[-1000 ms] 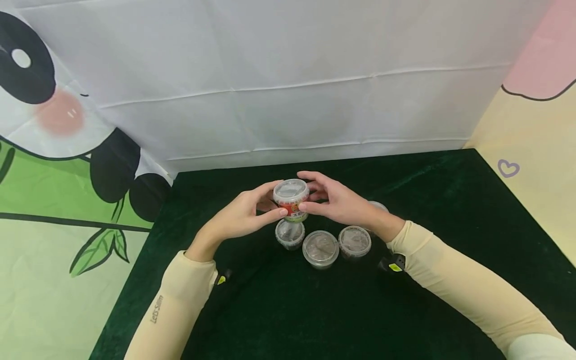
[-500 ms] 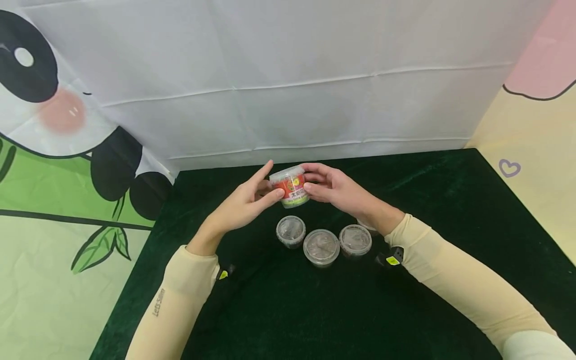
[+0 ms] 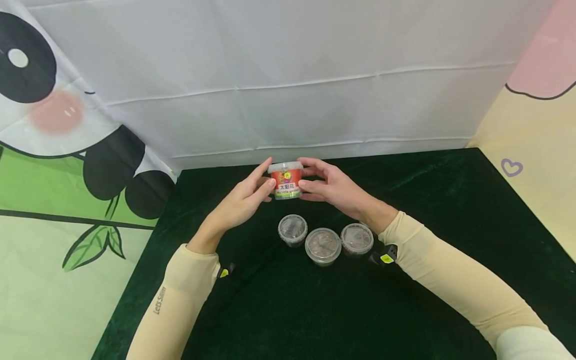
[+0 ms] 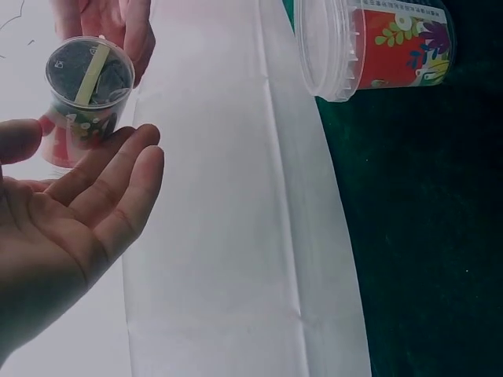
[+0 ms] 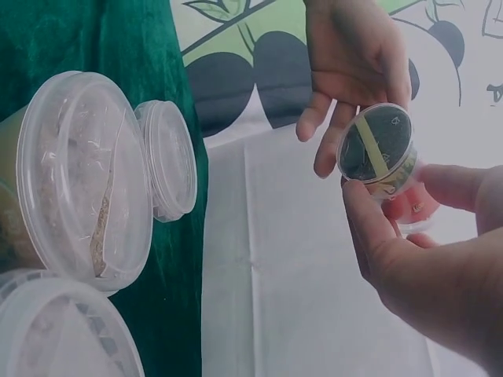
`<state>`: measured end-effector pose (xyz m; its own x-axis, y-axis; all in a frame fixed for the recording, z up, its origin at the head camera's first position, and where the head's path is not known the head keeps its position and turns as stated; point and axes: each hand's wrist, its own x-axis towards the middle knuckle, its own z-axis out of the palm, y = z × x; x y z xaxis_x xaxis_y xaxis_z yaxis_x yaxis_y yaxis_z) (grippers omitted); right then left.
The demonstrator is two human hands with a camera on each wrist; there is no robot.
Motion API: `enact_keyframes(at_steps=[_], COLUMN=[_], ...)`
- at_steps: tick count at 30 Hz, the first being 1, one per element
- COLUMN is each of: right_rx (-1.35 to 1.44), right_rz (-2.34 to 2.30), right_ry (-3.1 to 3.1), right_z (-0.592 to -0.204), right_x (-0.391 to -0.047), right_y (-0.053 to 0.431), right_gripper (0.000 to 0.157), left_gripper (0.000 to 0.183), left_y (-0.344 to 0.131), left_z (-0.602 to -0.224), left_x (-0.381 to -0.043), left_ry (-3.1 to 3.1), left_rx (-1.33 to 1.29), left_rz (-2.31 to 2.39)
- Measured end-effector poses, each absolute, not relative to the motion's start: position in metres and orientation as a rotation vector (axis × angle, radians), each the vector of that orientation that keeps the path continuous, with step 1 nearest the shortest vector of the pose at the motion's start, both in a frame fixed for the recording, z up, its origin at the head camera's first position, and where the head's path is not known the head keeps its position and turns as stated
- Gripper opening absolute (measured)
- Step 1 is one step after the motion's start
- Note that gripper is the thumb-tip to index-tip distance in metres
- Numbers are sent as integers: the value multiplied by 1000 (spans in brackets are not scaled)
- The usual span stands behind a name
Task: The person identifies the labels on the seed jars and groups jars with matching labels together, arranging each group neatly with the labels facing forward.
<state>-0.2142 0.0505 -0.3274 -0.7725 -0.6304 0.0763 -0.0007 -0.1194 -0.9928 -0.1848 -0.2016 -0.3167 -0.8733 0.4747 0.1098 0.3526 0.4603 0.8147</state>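
A small clear plastic tub (image 3: 286,181) with a whitish lid and a red flower label is held up over the far part of the table. My left hand (image 3: 243,200) grips its left side, thumb toward the front. The right hand (image 3: 330,185) pinches it from the right, thumb by the label's edge and fingers behind. In the left wrist view, the tub (image 4: 90,71) shows a dark round end crossed by a pale strip, with the left hand (image 4: 75,208) close against it. The right wrist view has the right hand (image 5: 440,259) at the tub (image 5: 377,145).
Similar lidded tubs stand on the dark green cloth nearer me: a left one (image 3: 293,230), a middle one (image 3: 323,246) and a right one (image 3: 357,239). Another is mostly hidden behind the right forearm. A white cloth wall (image 3: 288,115) rises behind the table.
The held tub has risen and moved away from me, off the left standing tub. It has tilted so its label now faces me. Both hands moved with it.
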Motion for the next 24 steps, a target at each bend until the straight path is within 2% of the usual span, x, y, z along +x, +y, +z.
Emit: enact_keyframes(at_steps=[12,24], right_rx=[-624,-434], right_rz=[-1896,-1852], right_ry=[1722,1705], right_z=[-324,-328], right_x=[-226,-259], right_y=[38,-4], right_gripper=[59,57], left_gripper=[59,62], left_y=[-214,-234], left_z=[-314,-323], left_x=[-192,-225], left_ry=[2556,2492], left_rx=[721,559], left_rz=[1363,1446])
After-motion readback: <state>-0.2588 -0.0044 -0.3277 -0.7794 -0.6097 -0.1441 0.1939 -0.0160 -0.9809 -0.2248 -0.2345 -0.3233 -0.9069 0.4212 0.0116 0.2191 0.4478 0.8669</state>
